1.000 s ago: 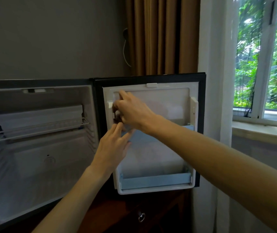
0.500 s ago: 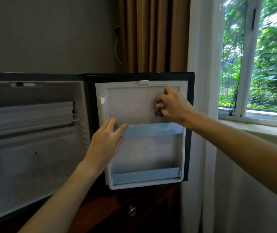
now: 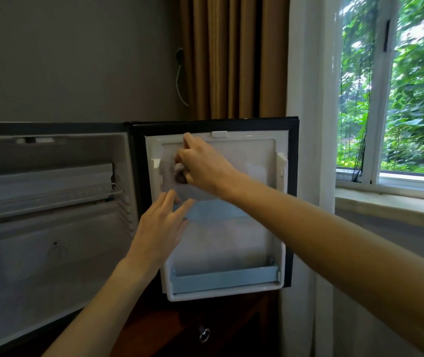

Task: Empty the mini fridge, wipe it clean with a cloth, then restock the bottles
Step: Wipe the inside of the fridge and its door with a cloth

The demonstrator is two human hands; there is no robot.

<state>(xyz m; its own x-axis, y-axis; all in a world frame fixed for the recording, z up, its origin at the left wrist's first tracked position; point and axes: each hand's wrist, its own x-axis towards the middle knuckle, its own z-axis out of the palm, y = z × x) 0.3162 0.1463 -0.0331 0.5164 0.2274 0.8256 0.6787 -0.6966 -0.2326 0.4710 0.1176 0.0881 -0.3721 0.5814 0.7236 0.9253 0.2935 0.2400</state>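
- Mini fridge (image 3: 51, 228) fills the left of the head view with its door swung fully open to the right; no bottles show in the cabinet or anywhere else in view, so the emptying step looks done; restocking has evidently not begun, and where the bottles wait cannot be told
- cabinet interior holds only a wire shelf (image 3: 48, 199) running across its upper half; nothing stands on it or on the floor of the compartment below; whether this part has been wiped cannot be judged from its surface
- door liner (image 3: 252, 163) is the part under work, so the task sits in its middle step, the wiping; the upper panel is being cleaned near its left edge, and the lower stretch likely remains to do
- two pale blue door racks, the upper one (image 3: 216, 213) and the lower one (image 3: 223, 280), both carry nothing
- right hand (image 3: 200, 164) reaches across to the upper left of the liner, fingers curled round a small bunched cloth (image 3: 180, 173) pressed against the plastic; most of the cloth is hidden by the fingers
- left hand (image 3: 159, 228) is flat with fingers straight and spread, fingertips resting at the left end of the upper rack, apparently steadying the door; it holds nothing
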